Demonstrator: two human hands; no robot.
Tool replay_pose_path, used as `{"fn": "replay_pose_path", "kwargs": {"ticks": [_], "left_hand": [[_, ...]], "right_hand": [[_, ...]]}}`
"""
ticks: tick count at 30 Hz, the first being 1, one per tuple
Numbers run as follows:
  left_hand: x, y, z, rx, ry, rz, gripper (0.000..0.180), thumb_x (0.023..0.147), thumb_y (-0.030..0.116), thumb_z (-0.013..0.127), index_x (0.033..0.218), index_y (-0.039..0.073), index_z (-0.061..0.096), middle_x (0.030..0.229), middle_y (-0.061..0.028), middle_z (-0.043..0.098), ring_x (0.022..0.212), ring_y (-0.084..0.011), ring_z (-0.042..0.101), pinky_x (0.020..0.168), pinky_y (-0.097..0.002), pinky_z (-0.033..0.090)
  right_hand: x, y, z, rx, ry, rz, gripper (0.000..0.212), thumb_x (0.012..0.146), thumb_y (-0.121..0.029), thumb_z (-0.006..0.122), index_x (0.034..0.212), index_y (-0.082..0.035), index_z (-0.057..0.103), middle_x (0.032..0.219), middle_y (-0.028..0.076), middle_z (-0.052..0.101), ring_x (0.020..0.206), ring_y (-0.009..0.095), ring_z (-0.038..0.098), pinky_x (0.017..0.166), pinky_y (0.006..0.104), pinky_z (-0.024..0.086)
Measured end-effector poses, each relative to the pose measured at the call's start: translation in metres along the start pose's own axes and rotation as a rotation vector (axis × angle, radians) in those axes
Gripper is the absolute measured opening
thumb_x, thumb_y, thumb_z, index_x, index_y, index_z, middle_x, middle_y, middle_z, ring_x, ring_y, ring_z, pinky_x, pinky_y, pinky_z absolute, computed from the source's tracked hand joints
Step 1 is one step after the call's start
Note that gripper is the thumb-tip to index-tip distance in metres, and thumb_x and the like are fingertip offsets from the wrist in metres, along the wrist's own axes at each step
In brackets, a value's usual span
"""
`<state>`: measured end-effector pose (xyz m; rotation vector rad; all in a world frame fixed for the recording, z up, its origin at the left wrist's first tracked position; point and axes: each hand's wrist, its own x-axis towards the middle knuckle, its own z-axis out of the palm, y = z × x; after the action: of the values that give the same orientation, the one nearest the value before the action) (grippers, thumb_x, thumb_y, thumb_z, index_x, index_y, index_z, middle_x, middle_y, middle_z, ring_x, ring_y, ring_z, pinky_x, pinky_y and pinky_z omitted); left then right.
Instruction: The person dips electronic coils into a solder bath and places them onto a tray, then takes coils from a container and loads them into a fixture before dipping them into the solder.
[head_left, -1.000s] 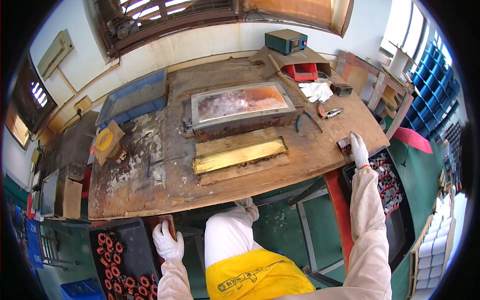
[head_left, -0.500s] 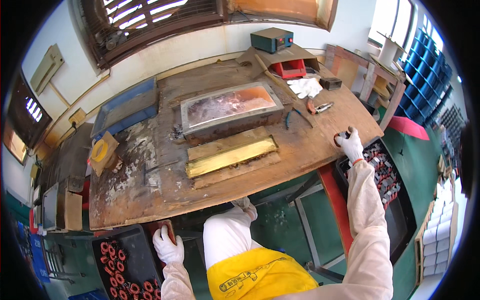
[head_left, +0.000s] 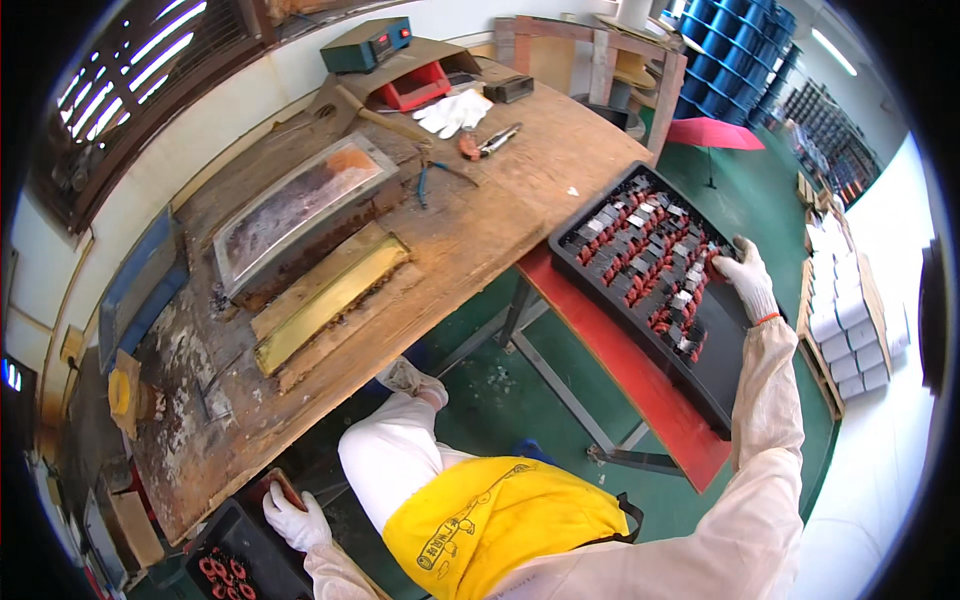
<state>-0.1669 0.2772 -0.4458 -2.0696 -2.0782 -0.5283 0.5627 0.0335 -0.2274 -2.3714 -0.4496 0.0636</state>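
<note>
Smooth green floor (head_left: 770,185) spreads beyond the right grip (head_left: 745,282), and well to its left I see the wooden counter (head_left: 535,185), its brown top scuffed, stained and flaking pale at the far end. My right grip, in a white knitted glove with an orange-edged cuff, has its fingers at a red-wound piece in the black tray (head_left: 725,375); I cannot tell whether they are clamped on it. Just left of that grip, the red-wound pieces (head_left: 650,250) lie in slanting rows, mixing glossy coils with blocky dark and silvery parts. Nearer me than the rows, the tray's smooth bottom shows bare, and a flat red board (head_left: 625,365) supports it. My left grip (head_left: 298,522), gloved alike, rests at a reddish-brown edge (head_left: 284,484); whether its fingers press together I cannot make out. Just beside it, a second black tray (head_left: 265,555) holds round red rings (head_left: 228,575) with open centres. Ahead of the left grip, on the counter, sit a long narrow trough (head_left: 335,300) with a glossy yellow surface and, past it, a grey-rimmed rectangular vat (head_left: 383,160), mottled silver and orange inside.
</note>
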Motion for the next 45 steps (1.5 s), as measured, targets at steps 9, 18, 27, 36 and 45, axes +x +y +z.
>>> {"fn": "replay_pose_path", "kwargs": {"ticks": [9,18,27,36,45], "left_hand": [[0.000,0.005,-0.003,-0.004,-0.009,0.004,0.064,0.080,0.018,0.074,0.138,0.012,0.048,0.135,-0.0164,0.049,0.124,-0.0368,0.047,0.103,-0.0480,0.042],[-0.001,0.002,0.001,0.002,-0.001,0.026,0.064,0.080,0.018,0.074,0.138,0.012,0.048,0.135,-0.0159,0.049,0.124,-0.0368,0.048,0.102,-0.0479,0.042],[-0.001,0.005,0.002,0.023,-0.002,-0.009,0.064,0.079,0.018,0.075,0.137,0.012,0.048,0.136,-0.0164,0.049,0.124,-0.0371,0.047,0.103,-0.0480,0.042],[-0.001,0.003,0.000,-0.009,0.003,0.003,0.064,0.080,0.018,0.074,0.138,0.012,0.048,0.134,-0.0169,0.049,0.123,-0.0377,0.048,0.103,-0.0480,0.042],[-0.001,0.000,0.002,-0.034,0.016,0.024,0.064,0.079,0.018,0.074,0.137,0.012,0.048,0.133,-0.0175,0.049,0.123,-0.0381,0.048,0.103,-0.0482,0.042]], "right_hand": [[-0.014,0.097,-0.006,-0.171,-0.146,0.157,0.094,0.067,-0.033,0.078,0.145,0.003,0.041,0.141,0.022,0.053,0.130,0.031,0.053,0.108,0.0361,0.041],[0.000,0.145,0.015,-0.137,-0.344,0.029,0.081,0.079,-0.023,0.071,0.150,-0.004,0.037,0.148,0.019,0.048,0.129,0.028,0.053,0.101,0.0338,0.046],[-0.012,0.171,0.082,1.237,0.178,0.173,0.080,0.095,-0.062,0.052,0.140,0.003,0.046,0.134,0.015,0.053,0.115,0.024,0.051,0.104,0.0387,0.038],[-0.012,0.163,0.084,1.157,0.230,0.136,0.072,0.100,-0.059,0.041,0.137,0.002,0.050,0.123,0.013,0.058,0.107,0.022,0.051,0.098,0.0329,0.039],[-0.003,0.185,0.083,1.265,0.295,0.254,0.066,0.101,-0.058,0.042,0.127,0.000,0.059,0.114,0.012,0.062,0.099,0.021,0.055,0.091,0.0352,0.045]]}}
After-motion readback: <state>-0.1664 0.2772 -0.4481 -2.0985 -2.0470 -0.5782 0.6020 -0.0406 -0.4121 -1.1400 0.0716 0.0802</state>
